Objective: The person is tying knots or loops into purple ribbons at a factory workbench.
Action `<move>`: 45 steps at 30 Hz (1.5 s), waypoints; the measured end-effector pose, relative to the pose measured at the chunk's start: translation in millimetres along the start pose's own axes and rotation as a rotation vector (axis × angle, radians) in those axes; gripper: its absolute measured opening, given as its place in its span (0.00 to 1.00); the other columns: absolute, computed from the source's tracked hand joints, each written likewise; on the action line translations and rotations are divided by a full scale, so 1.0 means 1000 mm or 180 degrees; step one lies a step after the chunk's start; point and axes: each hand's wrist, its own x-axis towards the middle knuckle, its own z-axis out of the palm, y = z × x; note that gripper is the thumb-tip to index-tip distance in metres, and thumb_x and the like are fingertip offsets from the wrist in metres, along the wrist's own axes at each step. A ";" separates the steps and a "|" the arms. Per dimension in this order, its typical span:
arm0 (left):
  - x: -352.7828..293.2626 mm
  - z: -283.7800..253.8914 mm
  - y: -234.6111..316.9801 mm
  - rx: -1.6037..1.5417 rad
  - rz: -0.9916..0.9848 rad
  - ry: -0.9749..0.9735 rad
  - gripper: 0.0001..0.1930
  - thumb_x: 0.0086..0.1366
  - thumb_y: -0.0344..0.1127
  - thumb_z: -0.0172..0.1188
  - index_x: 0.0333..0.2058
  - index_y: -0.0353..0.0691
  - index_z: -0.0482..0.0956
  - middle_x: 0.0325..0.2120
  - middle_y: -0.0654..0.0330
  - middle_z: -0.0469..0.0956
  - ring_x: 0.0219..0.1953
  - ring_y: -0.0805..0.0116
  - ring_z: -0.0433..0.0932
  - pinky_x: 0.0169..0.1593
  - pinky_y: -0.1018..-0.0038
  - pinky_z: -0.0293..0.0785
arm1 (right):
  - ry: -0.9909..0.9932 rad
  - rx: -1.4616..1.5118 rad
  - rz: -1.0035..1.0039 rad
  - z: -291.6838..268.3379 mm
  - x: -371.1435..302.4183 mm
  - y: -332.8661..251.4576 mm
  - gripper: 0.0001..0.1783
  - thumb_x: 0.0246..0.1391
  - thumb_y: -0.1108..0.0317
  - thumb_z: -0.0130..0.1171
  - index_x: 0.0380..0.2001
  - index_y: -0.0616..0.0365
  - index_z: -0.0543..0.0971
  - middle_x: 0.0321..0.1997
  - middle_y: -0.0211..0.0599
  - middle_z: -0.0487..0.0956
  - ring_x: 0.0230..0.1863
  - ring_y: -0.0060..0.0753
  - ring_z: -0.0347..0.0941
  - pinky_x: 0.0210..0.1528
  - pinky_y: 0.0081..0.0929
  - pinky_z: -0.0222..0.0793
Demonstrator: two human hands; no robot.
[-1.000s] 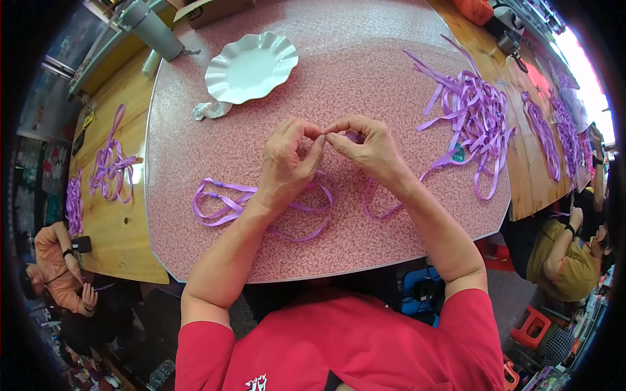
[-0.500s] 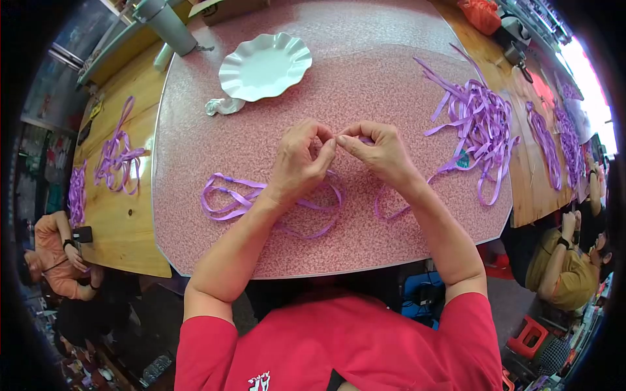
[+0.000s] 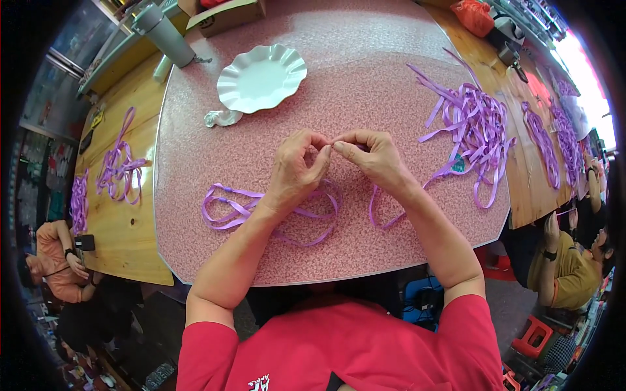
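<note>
Fingertip to fingertip over the middle of the table, my left hand (image 3: 300,168) and my right hand (image 3: 374,159) are both pinched closed. Between them they grip a purple ribbon, of which almost nothing shows at the fingertips. One ribbon loop (image 3: 388,221) hangs down below my right hand and runs toward the big tangled heap of purple ribbons (image 3: 481,116) on the right. Under and beside my left wrist lie looped purple ribbons (image 3: 225,210), flat on the pink speckled table (image 3: 352,260).
A white wavy-rimmed plate (image 3: 261,79) sits far left, with a crumpled white piece (image 3: 223,118) beside it. Behind stand a grey tumbler (image 3: 163,36) and a cardboard box (image 3: 228,16). More ribbons (image 3: 120,166) lie on the wooden tables at both sides. Other people sit left and right.
Both hands stay pinched together at nearly the same spot, with the fingertips slightly shifted. The ribbon loop below my right hand has swung slightly left. The whole view has tilted a little.
</note>
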 end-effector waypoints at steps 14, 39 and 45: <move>0.004 0.002 -0.001 0.0464 0.0905 0.0160 0.08 0.58 0.29 0.62 0.37 0.38 0.78 0.30 0.57 0.78 0.36 0.61 0.78 0.42 0.66 0.69 | 0.0013 0.0044 0.0164 0.000 0.001 0.001 0.11 0.59 0.64 0.62 0.38 0.63 0.83 0.30 0.21 0.78 0.31 0.11 0.66 0.32 0.14 0.62; 0.006 -0.011 0.011 0.1046 0.0949 -0.0599 0.08 0.69 0.34 0.54 0.31 0.39 0.76 0.25 0.58 0.75 0.31 0.58 0.74 0.43 0.65 0.64 | 0.0163 -0.0949 -0.0908 -0.015 0.004 -0.008 0.11 0.58 0.63 0.64 0.32 0.61 0.83 0.25 0.36 0.79 0.27 0.23 0.72 0.30 0.26 0.67; 0.001 -0.019 0.035 0.0388 0.0159 -0.0872 0.14 0.72 0.38 0.52 0.28 0.36 0.76 0.20 0.60 0.74 0.28 0.67 0.73 0.36 0.70 0.67 | 0.0334 -0.0792 -0.1221 -0.019 0.003 -0.012 0.09 0.56 0.65 0.65 0.29 0.61 0.82 0.25 0.37 0.78 0.28 0.25 0.73 0.30 0.28 0.68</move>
